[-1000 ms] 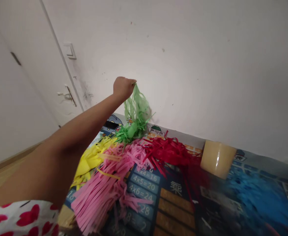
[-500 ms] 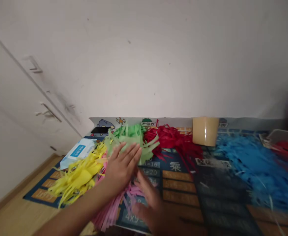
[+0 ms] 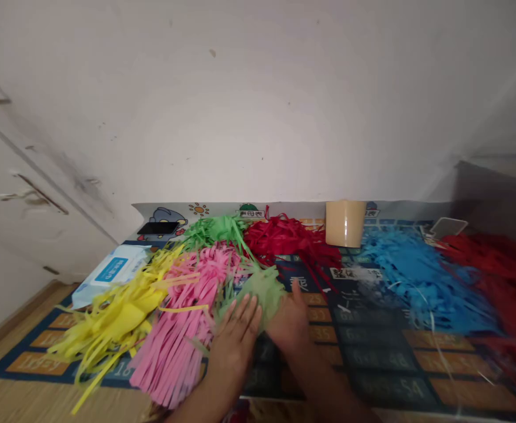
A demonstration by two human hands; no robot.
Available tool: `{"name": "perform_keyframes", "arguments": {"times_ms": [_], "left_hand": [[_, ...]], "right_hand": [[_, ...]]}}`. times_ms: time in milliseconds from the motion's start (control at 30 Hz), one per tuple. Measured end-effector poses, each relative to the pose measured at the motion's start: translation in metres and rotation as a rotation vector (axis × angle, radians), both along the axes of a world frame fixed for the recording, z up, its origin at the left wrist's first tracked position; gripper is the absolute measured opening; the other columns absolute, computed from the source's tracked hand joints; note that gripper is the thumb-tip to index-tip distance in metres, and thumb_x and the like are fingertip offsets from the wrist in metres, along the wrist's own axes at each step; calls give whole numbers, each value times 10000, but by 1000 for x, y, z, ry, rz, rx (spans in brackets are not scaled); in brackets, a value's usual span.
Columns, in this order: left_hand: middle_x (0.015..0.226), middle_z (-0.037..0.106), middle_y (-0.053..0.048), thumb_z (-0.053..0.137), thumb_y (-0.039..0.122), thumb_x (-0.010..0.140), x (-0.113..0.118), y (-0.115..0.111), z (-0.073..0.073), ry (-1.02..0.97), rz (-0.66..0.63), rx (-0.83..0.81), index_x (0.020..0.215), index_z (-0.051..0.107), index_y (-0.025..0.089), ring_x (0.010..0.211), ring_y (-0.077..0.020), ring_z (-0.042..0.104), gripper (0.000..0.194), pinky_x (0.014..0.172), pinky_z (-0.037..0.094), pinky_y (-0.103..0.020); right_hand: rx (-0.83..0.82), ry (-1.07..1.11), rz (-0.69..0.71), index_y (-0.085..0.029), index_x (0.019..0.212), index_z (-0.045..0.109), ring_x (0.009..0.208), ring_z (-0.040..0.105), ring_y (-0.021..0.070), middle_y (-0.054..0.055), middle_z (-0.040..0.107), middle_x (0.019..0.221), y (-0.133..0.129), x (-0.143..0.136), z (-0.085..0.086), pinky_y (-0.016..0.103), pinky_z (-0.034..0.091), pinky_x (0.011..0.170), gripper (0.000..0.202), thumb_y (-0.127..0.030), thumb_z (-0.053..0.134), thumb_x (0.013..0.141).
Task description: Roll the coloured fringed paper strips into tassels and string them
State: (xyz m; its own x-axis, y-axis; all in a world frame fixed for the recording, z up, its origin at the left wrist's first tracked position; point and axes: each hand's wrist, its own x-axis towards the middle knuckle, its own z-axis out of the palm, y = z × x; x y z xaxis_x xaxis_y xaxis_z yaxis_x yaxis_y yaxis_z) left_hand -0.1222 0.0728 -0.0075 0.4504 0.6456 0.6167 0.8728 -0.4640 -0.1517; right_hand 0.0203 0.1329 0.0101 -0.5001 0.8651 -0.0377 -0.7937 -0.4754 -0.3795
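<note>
My left hand [image 3: 237, 329] lies with its fingers stretched out flat over the lower part of a pale green fringed paper piece [image 3: 264, 289]. At the right edge of that piece, my right hand [image 3: 290, 320] is closed on it, one finger pointing up and the rest mostly hidden. Bundles of cut paper strips surround them: a pink bundle [image 3: 187, 329] just left of my left hand, a green bundle [image 3: 218, 230] behind, and a red bundle [image 3: 287, 238] behind to the right.
Yellow strips [image 3: 121, 311] and a wet-wipes pack [image 3: 112, 271] lie on the left, a black phone [image 3: 158, 228] behind. A roll of beige tape [image 3: 345, 224] stands by the wall. Blue strips [image 3: 425, 279] and another red heap [image 3: 505, 282] are on the right, all on a printed mat [image 3: 372, 352].
My hands, earlier laid together over the pale green paper, have moved apart and down to the right with it, uncovering the pink strips. The view has shifted right.
</note>
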Motion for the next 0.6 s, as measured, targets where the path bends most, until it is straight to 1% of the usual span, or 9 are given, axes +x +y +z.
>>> {"name": "perform_keyframes", "arguments": {"times_ms": [167, 300, 367, 400, 467, 500, 533, 567, 600], "left_hand": [[1286, 645, -86, 385, 28, 860, 35, 8, -18, -55, -97, -60, 1175, 643, 181, 1280, -227, 525, 435, 1083, 411, -416], [1291, 640, -100, 422, 26, 841, 51, 4, -28, -74, -86, -111, 1190, 635, 166, 1271, -244, 533, 432, 1059, 449, -435], [1268, 654, -108, 417, 29, 840, 51, 1, -29, -68, -65, -133, 1195, 630, 143, 1228, -238, 573, 429, 1030, 483, -414], [1250, 666, -110, 414, 34, 843, 49, -1, -29, -68, -51, -138, 1191, 630, 135, 1200, -231, 594, 422, 1015, 499, -398], [1222, 681, -116, 414, 46, 845, 44, -3, -25, -78, -18, -149, 1196, 627, 121, 1169, -225, 618, 418, 996, 521, -381], [1219, 682, -120, 415, 52, 843, 42, -3, -22, -88, -2, -159, 1205, 622, 115, 1169, -227, 619, 422, 995, 525, -384], [1222, 679, -125, 414, 56, 840, 40, -3, -18, -99, 10, -171, 1216, 616, 110, 1172, -231, 617, 430, 996, 528, -390], [1228, 675, -131, 411, 59, 837, 38, -4, -13, -108, 19, -186, 1227, 609, 105, 1176, -234, 615, 440, 997, 530, -398], [1234, 671, -135, 406, 62, 835, 36, -4, -8, -118, 29, -201, 1237, 603, 101, 1177, -236, 615, 450, 996, 534, -404]], "right_hand": [[-76, 24, -295, -229, 1137, 670, 1192, 574, 228, 77, 663, 1230, 0, 76, -7, 449, 378, 1067, 496, -609, 560, 839], [-160, -171, -402, -269, 1238, 600, 1136, 609, 216, 54, 658, 1234, -9, 116, -24, 441, 417, 1038, 476, -547, 586, 852], [-202, -334, -457, -311, 1300, 541, 1058, 646, 198, 22, 685, 1167, -21, 124, -37, 427, 451, 1008, 503, -454, 651, 830], [-201, -421, -519, -340, 1336, 500, 1039, 651, 179, -1, 687, 1149, -30, 125, -43, 401, 462, 1000, 557, -402, 684, 814], [-139, -581, -712, -387, 1403, 404, 1045, 643, 151, -31, 669, 1168, -53, 126, -55, 347, 485, 974, 704, -320, 732, 784], [-87, -640, -786, -393, 1410, 391, 1019, 651, 149, -32, 667, 1163, -65, 124, -60, 326, 514, 924, 736, -306, 749, 774], [-39, -686, -810, -378, 1383, 438, 931, 672, 150, -27, 686, 1103, -75, 121, -64, 298, 552, 819, 696, -316, 759, 770], [-2, -717, -759, -337, 1317, 527, 791, 681, 148, -16, 709, 990, -83, 116, -67, 266, 562, 680, 586, -346, 755, 778], [17, -721, -628, -280, 1201, 627, 631, 654, 139, -6, 713, 839, -88, 108, -69, 237, 530, 539, 435, -390, 737, 795]]}}
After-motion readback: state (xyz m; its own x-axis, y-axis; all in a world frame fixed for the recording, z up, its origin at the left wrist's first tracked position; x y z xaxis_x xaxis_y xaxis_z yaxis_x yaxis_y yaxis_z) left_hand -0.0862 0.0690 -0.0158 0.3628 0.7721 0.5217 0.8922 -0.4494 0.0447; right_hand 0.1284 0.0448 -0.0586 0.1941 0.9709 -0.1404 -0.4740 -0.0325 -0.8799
